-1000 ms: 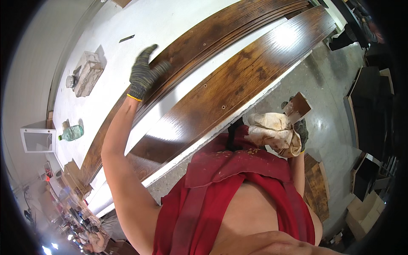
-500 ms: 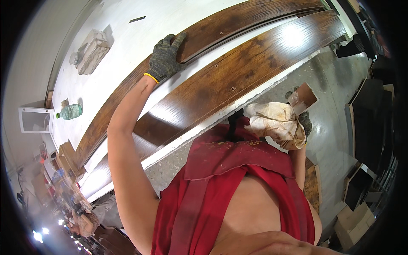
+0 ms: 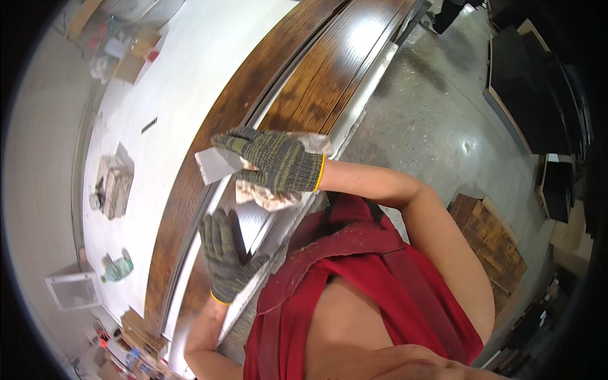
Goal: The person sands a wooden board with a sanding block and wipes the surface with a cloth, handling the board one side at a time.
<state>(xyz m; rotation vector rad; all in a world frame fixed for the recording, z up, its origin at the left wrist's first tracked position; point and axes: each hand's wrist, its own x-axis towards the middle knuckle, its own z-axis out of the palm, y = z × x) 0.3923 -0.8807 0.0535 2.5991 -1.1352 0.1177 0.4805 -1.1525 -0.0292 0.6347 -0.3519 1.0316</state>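
Note:
Two long brown wood-grain boards, a far board [image 3: 253, 88] and a near board [image 3: 316, 76], lie side by side on a white worktop [image 3: 180, 82]. My right hand [image 3: 278, 158], in a dark knitted glove with a yellow cuff, is over the boards. It grips a stained white cloth [image 3: 269, 195] and a small flat pale rectangular piece [image 3: 216, 164] that juts out past the fingers. My left hand [image 3: 229, 256], gloved the same way, is over the near board with fingers stretched out and nothing in it. Whether its palm touches the board cannot be made out.
On the worktop stand a wrapped block [image 3: 116, 190], a green plastic bottle [image 3: 117, 269] and a dark flat strip [image 3: 149, 125]. Open cartons [image 3: 136, 57] are at the back. Dark panels [image 3: 532, 88] and brown boards [image 3: 484, 240] are on the right. A person's legs [image 3: 446, 16] show at the top.
My right hand has come up from my right side onto the boards with the cloth and flat piece. My left hand has moved from the far board to the near one. The view has turned.

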